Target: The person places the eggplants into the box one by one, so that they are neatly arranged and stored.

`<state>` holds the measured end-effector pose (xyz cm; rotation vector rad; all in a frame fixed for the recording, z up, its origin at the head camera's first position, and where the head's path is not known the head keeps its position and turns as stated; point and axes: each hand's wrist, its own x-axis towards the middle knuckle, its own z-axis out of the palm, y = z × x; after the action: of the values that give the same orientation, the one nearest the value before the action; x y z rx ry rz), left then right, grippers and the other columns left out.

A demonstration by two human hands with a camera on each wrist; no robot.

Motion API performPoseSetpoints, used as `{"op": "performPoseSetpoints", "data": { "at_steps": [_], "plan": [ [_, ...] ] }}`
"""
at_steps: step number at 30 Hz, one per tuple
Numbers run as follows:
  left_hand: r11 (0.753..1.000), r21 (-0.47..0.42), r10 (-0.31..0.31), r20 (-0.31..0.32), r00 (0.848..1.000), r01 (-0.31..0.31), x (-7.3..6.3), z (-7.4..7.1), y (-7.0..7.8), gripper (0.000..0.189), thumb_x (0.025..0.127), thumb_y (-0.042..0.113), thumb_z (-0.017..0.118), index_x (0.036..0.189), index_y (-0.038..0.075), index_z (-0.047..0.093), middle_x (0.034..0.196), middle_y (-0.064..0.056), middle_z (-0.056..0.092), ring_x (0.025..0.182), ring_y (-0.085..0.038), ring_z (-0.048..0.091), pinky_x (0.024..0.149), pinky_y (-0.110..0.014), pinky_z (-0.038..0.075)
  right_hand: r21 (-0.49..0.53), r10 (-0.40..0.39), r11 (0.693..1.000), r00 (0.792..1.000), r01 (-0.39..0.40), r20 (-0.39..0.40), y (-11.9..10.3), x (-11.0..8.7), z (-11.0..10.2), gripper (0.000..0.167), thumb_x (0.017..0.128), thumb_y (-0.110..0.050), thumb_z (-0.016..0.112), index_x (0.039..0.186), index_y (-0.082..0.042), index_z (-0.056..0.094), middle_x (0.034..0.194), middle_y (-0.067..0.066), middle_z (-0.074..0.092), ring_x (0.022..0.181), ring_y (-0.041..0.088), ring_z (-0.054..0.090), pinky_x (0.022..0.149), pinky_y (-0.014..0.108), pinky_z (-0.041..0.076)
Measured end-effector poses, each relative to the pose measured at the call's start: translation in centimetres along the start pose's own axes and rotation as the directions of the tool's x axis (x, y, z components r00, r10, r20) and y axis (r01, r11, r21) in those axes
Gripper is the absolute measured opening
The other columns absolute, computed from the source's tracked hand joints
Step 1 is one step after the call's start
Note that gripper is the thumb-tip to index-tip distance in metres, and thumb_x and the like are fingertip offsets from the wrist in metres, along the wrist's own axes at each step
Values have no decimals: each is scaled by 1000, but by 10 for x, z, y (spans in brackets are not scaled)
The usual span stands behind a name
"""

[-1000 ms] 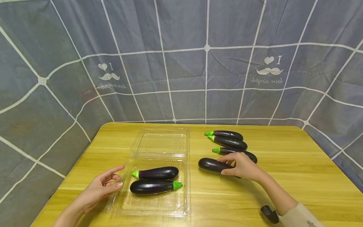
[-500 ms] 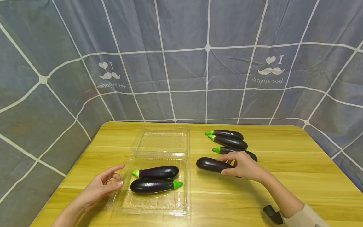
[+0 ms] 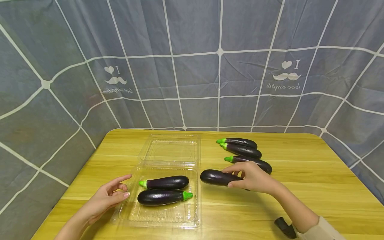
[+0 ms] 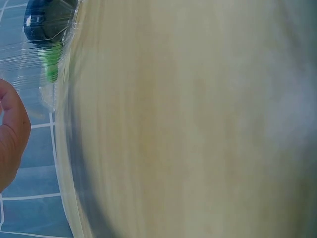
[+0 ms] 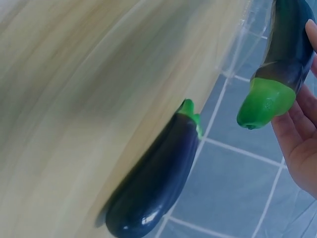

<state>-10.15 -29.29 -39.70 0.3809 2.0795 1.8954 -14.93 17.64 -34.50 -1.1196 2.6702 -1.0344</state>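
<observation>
Holding eggplant, right hand, left hand apart

Table: showing yellow wood grain and a rounded far edge, extending on both sides of the clear container.
Clear container: lying open on the table, its lid spreading out on the far side.
Far eggplant: lying right of the container's lid, green stem pointing toward it.
Middle eggplant: lying just beside that one, also right of the lid.
Near eggplant: resting right of the container's hinge line.
</observation>
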Motion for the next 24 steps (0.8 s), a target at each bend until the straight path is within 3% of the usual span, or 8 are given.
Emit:
{"op": "performPoseSetpoints", "data": {
  "at_steps": [24],
  "plan": [
    [1000,-7,14,14,1000,-14,1,0,0,50,92,1,53,130,33,48,98,2,49,83,-4,53,65,-18,46,-23,-89,995,990,92,106,-27,30,14,38,80,-25,74,115,-10,67,108,1,66,91,7,59,67,21,49]
  ]
}}
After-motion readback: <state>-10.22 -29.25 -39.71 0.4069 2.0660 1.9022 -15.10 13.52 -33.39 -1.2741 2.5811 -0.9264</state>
